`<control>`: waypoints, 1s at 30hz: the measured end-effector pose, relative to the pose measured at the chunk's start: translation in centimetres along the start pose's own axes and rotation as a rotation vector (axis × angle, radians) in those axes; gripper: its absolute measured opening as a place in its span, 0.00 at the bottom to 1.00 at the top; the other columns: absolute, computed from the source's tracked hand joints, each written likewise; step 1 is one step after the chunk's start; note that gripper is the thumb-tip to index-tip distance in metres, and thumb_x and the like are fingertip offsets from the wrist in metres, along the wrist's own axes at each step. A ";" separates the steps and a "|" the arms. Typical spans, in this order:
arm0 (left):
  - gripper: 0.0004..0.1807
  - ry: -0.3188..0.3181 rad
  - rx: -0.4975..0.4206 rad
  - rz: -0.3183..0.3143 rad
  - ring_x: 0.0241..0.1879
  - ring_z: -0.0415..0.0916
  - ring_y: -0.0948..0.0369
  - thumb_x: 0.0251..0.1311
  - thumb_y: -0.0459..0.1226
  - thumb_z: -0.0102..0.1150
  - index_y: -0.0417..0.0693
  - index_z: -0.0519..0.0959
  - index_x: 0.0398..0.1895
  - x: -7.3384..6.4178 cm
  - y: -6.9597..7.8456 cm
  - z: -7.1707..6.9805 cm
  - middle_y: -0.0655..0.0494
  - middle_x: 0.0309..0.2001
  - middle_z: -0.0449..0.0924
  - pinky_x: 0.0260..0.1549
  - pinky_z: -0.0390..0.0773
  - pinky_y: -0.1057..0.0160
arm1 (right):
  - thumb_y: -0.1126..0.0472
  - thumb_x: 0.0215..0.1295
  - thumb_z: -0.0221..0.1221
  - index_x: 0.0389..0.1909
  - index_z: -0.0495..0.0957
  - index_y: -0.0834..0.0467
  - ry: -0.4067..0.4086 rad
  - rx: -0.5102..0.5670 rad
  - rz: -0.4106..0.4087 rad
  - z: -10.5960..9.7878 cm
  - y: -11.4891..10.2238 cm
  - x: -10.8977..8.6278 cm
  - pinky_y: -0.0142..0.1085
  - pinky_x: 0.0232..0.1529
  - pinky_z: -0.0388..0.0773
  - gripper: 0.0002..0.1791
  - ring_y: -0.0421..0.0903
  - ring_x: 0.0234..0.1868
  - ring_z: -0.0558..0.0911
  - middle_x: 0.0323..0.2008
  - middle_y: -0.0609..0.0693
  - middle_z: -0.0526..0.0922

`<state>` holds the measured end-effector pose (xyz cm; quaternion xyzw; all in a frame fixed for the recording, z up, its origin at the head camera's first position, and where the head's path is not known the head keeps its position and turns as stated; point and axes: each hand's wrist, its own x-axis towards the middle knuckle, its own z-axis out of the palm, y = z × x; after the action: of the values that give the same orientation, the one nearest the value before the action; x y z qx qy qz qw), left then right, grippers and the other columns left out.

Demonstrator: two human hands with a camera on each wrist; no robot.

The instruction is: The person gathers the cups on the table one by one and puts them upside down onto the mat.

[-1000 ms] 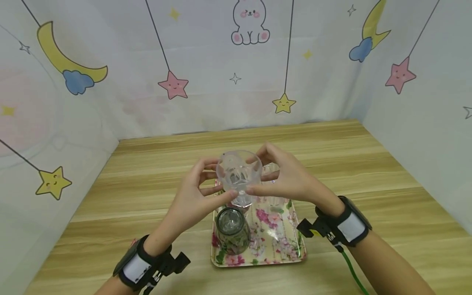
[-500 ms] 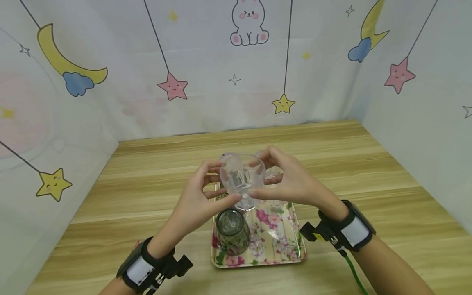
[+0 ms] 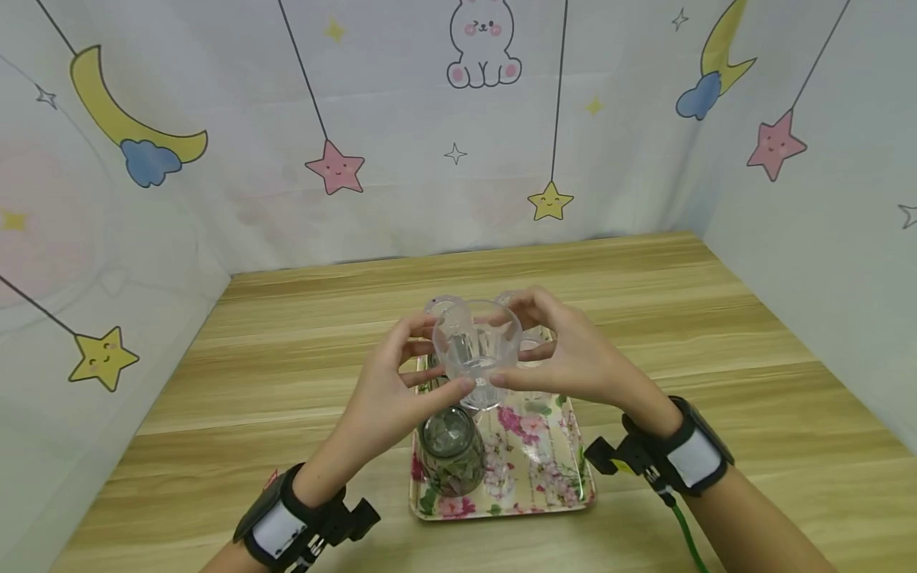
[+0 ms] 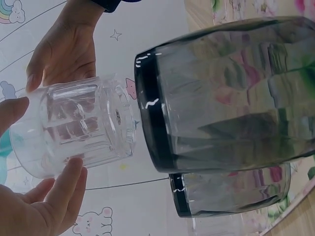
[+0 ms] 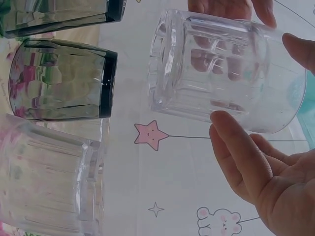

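Between my two hands is a clear faceted drinking glass (image 3: pixel 478 338), mouth up and thick base toward the tray. My left hand (image 3: pixel 394 390) holds its left side, thumb low near the base in the head view and fingers on the far side. On the opposite side my right hand (image 3: pixel 573 350) holds it the same way. Just below stands a smoky grey glass (image 3: pixel 451 458), upside down on a floral tray (image 3: pixel 516 512). The left wrist view shows a second grey glass (image 4: pixel 231 194) behind it. Another clear glass (image 5: pixel 49 177) stands upside down in the right wrist view.
The tray lies on a wood-grain table (image 3: pixel 286 358). A white cloth backdrop (image 3: pixel 401 119) with stars and moons closes off the back and sides. A green cable (image 3: pixel 689 533) runs from the right wristband (image 3: pixel 688 454).
Both hands have shifted a little right and toward me, carrying the clear glass with them. The tray and the grey glass have stayed in place.
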<state>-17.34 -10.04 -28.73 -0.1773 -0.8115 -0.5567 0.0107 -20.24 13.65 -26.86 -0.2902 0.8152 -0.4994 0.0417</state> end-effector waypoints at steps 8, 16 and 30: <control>0.42 0.018 0.041 0.033 0.54 0.74 0.54 0.50 0.38 0.72 0.48 0.62 0.68 0.0 0.1 0.3 0.49 0.59 0.70 0.49 0.83 0.59 | 0.57 0.51 0.71 0.68 0.64 0.55 0.017 -0.055 0.002 -0.1 0.0 -0.3 0.36 0.49 0.84 0.42 0.51 0.58 0.75 0.58 0.53 0.75; 0.47 0.006 0.081 0.052 0.56 0.73 0.55 0.49 0.40 0.73 0.50 0.58 0.71 0.2 -0.1 0.5 0.52 0.59 0.69 0.52 0.81 0.59 | 0.59 0.50 0.72 0.65 0.67 0.54 0.044 -0.066 -0.040 -0.4 -0.5 -0.2 0.35 0.48 0.84 0.39 0.49 0.55 0.76 0.57 0.52 0.76; 0.55 -0.135 0.101 -0.001 0.65 0.66 0.54 0.47 0.45 0.74 0.64 0.48 0.74 0.1 -1.0 1.0 0.57 0.65 0.65 0.62 0.73 0.48 | 0.61 0.50 0.71 0.65 0.67 0.52 0.076 -0.045 -0.114 -0.3 -1.4 -0.1 0.33 0.46 0.84 0.39 0.47 0.55 0.75 0.57 0.51 0.77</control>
<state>-17.55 -9.38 -30.01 -0.2134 -0.8375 -0.5019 -0.0352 -19.68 13.43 -25.57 -0.3179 0.8093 -0.4933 -0.0244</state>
